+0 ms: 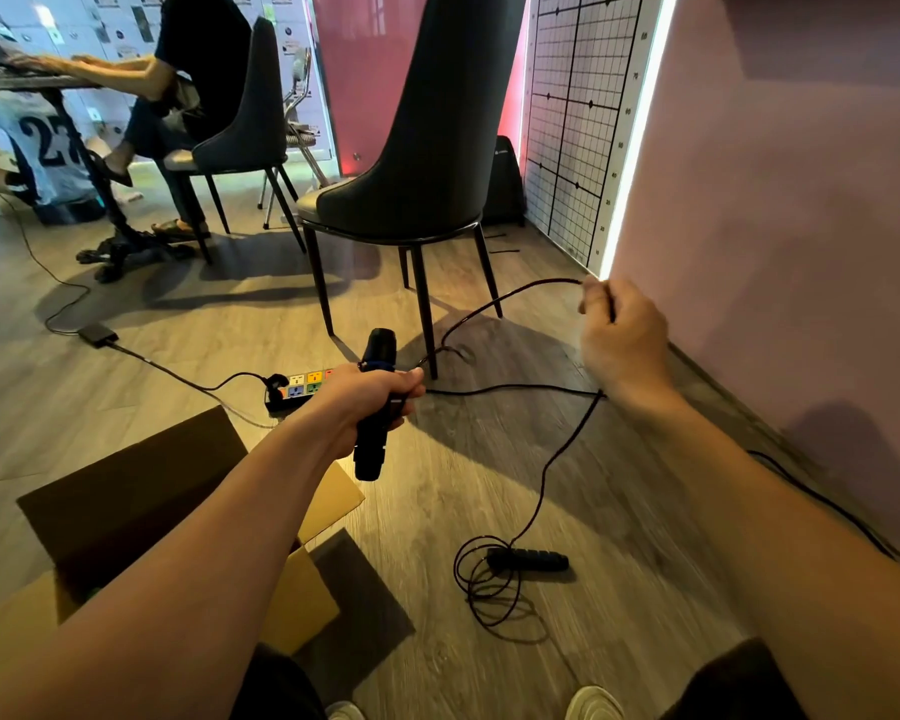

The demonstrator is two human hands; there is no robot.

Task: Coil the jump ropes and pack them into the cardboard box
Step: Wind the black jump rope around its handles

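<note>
A pair of shoes and the knees show at the bottom edge, with both forearms reaching out over the floor. The jump rope is not yet coiled. One handle stands upright in the left hand, whose grip is clamped round its middle. The cord arcs from there to the right hand, whose grip is pinched on it, raised and held wide, seemingly to draw out a length for a first loop. From that hand the cord drops to loose, tangled turns on the floor, where the second handle lies. The cardboard box stands open under the left forearm, flaps out, ready to take the coil. Further out, the cord passes close by a leg of a dark chair, where it could snag. A power strip lies behind the left hand.
</note>
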